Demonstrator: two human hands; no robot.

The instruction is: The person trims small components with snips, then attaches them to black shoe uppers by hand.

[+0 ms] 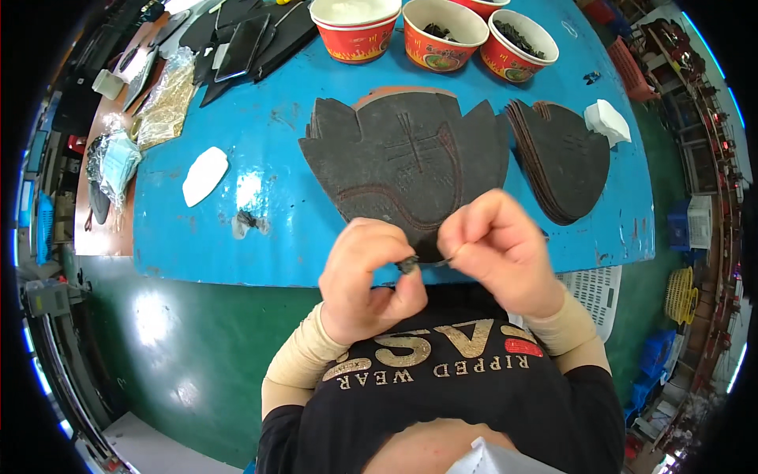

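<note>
Black, a tiny scrap point(408, 265) sits pinched in the left hand point(371, 276) fingers at lower centre, the right hand point(497, 249) fingers pressed on a thin thread, while dark cut pieces point(407, 154) remain stacked on the blue counter point(205, 237).

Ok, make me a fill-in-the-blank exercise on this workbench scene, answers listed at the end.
1. The left hand pinches a small dark piece between thumb and ____.
2. The table top is painted ____.
3. At the table's far edge stand red paper bowls; the leftmost bowl holds something ____ in colour.
4. To the right of the big stack of dark cut pieces lies a smaller stack, fanned out and ____ in colour.

Missing words: forefinger; blue; white; dark
</note>
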